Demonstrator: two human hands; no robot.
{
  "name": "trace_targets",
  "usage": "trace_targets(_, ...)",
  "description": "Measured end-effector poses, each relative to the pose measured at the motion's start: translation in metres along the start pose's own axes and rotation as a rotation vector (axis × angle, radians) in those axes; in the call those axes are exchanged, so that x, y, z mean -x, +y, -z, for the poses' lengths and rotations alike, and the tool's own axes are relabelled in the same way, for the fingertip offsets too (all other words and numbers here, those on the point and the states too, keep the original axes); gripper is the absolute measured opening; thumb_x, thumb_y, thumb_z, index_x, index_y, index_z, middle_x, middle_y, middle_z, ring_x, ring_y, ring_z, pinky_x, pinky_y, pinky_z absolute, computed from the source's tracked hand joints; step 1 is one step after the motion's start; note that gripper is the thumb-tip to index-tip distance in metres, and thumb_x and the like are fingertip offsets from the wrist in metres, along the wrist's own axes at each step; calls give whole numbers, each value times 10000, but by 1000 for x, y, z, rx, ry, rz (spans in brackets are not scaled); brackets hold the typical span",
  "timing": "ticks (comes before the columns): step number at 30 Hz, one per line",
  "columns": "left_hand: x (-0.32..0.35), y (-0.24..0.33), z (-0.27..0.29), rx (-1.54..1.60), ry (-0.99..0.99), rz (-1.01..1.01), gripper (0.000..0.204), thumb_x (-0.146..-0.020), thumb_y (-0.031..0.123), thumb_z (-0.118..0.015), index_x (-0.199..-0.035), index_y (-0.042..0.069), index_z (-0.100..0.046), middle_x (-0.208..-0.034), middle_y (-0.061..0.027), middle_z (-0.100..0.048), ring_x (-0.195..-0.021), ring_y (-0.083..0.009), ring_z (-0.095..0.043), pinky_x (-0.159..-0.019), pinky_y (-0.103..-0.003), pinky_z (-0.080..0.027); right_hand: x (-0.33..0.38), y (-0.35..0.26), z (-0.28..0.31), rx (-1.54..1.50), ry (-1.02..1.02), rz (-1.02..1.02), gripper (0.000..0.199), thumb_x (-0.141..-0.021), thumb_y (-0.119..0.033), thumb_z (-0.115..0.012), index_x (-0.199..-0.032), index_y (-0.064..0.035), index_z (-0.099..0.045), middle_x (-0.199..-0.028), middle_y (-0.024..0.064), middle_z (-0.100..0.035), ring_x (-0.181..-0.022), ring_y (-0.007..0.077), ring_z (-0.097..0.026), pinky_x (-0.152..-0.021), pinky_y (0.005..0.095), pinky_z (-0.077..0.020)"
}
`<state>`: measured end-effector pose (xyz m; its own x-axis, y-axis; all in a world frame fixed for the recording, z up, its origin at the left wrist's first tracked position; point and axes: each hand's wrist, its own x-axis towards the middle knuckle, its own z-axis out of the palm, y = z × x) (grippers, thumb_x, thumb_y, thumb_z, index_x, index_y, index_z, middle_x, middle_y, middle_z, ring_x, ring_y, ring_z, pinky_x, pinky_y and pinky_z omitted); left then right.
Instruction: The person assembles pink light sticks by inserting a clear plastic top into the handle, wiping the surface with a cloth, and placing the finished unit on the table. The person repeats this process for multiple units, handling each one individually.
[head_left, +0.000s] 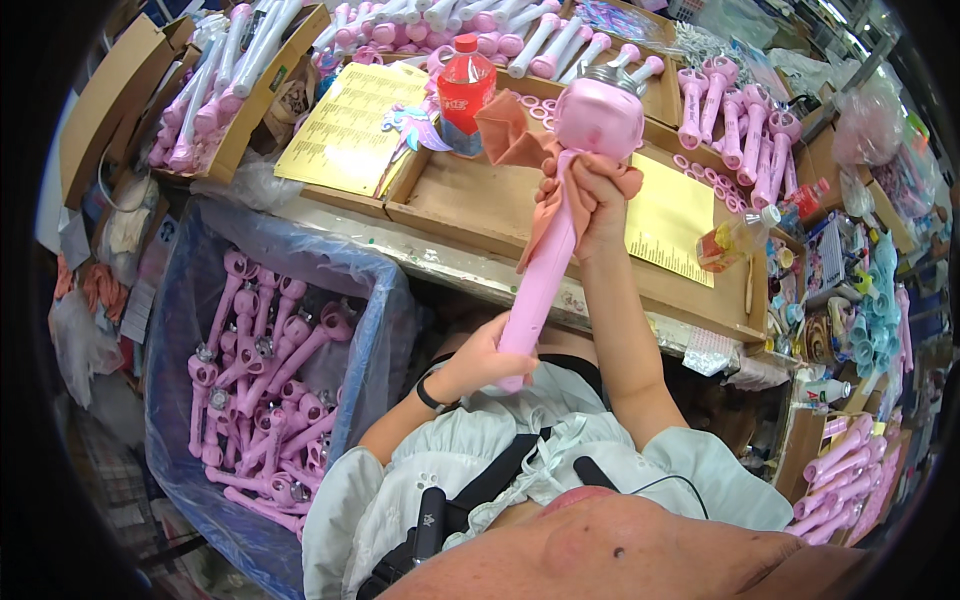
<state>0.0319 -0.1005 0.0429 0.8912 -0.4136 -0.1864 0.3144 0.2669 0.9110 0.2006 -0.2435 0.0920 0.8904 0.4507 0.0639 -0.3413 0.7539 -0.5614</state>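
A pink toy wand [545,270] slants up in front of me, its round head [600,122] at the top with a silvery clear piece [613,77] on its far end. My left hand [482,357] is wrapped round the lower end of the handle. Higher up, just under the head, my right hand [598,203] is closed on an orange cloth [540,215] that lies against the wand. Part of the cloth sticks out to the left and part hangs down along the handle. The right palm's contact with the wand is hidden.
To my left stands a blue-lined bin [385,310] holding many pink wands. On the bench are a cardboard tray [450,205], a red-capped bottle [466,95], yellow printed sheets [340,130], pink rings [712,180] and a tilted bottle [735,240]. More wand parts [850,470] lie at right.
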Motion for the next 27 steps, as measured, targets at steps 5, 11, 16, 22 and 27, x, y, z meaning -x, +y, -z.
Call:
trace_targets(5,-5,1,3,415,-340,160,375,-718,196,-689,-992,16,-506,-710,-145,-591,-626,-284,-622,-581,-372,-497,0,0,3,-312,-282,-84,507,-832,-307,-629,-1185,-1,-433,-998,95,-558,-816,174,-549,-750,319,-484)
trace_targets(11,-7,10,1,-1131,528,-366,328,-767,198,-639,-1024,20,-538,-750,-193,-616,-654,-346,-618,-561,-387,-493,2,9,18,69,132,128,336,-895,-283,-580,-1088,-17,-512,-908,72,-593,-778,181,-577,-734,330,-503)
trace_targets(16,0,6,1,-765,490,-716,387,-798,191,-648,-1103,-20,-538,-876,-177,-629,-710,-290,-637,-636,-314,-514,6,8,26,-233,-49,191,361,-875,-345,-605,-1065,-51,-519,-914,47,-579,-777,164,-573,-746,309,-502)
trace_targets(22,4,-7,9,-792,460,-932,319,-784,100,-551,-1078,-23,-538,-1081,-200,-572,-1059,-330,-540,-1030,-506,-310,11,9,17,-225,-139,132,358,-866,-380,-605,-1024,-73,-510,-841,38,-573,-739,156,-584,-742,328,-512)
trace_targets(27,-8,-19,12,-640,625,-1096,373,-815,169,-497,-1133,-27,-480,-1181,-202,-491,-1150,-330,-460,-1086,-501,-204,30,34,5,98,89,284,311,-863,-291,-606,-1017,-48,-488,-807,85,-562,-699,182,-592,-684,329,-528)
